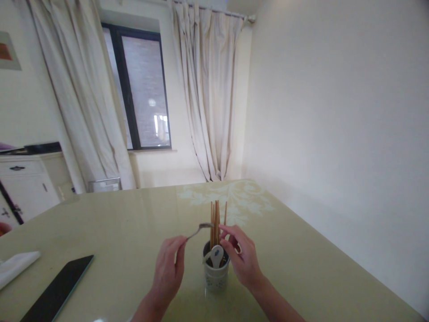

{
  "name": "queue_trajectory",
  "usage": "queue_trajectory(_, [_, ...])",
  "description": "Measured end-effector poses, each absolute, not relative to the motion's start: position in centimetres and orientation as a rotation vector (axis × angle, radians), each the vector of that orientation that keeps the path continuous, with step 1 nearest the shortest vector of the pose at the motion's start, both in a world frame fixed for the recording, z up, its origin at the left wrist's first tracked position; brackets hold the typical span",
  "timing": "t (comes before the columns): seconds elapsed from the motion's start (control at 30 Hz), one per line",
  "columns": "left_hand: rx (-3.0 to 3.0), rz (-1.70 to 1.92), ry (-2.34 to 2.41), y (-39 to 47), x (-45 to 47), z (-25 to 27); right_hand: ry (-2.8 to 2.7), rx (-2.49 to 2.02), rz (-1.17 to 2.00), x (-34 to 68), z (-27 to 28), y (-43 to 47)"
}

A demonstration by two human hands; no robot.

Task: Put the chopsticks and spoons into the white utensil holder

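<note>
Head view: left hand point(167, 266) pinches a metal spoon point(200, 229) in a closed grip; right hand point(241, 256), fingers loosely curled, touches chopsticks point(216, 221) in the cup point(216, 273) on the desk point(301, 250).

Home dining room: curtained window point(140, 89), glossy table point(301, 268), white sideboard point(23, 188).

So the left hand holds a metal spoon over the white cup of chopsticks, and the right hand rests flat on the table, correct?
Not fully. The head view shows the left hand holding the metal spoon near the white cup of chopsticks, but the right hand is not flat on the table: it is raised at the cup's rim, fingers at the chopsticks.
</note>
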State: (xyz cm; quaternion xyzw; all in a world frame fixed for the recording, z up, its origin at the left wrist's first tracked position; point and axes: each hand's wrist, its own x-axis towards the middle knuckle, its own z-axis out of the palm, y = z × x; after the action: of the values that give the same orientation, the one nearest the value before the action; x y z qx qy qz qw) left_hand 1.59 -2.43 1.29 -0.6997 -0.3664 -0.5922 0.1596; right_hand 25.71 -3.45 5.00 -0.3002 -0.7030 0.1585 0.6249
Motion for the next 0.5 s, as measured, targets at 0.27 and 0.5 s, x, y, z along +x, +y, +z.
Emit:
queue_trajectory(0.27, [-2.233,-1.558,-0.604,-4.9,3.2,2.0,-1.576,-0.484,0.603,25.4,5.2,-5.1])
queue_trajectory(0.5, [-2.414,-1.617,-0.778,-5.0,3.1,1.6,-1.092,-0.568,0.787,25.4,6.5,-4.7])
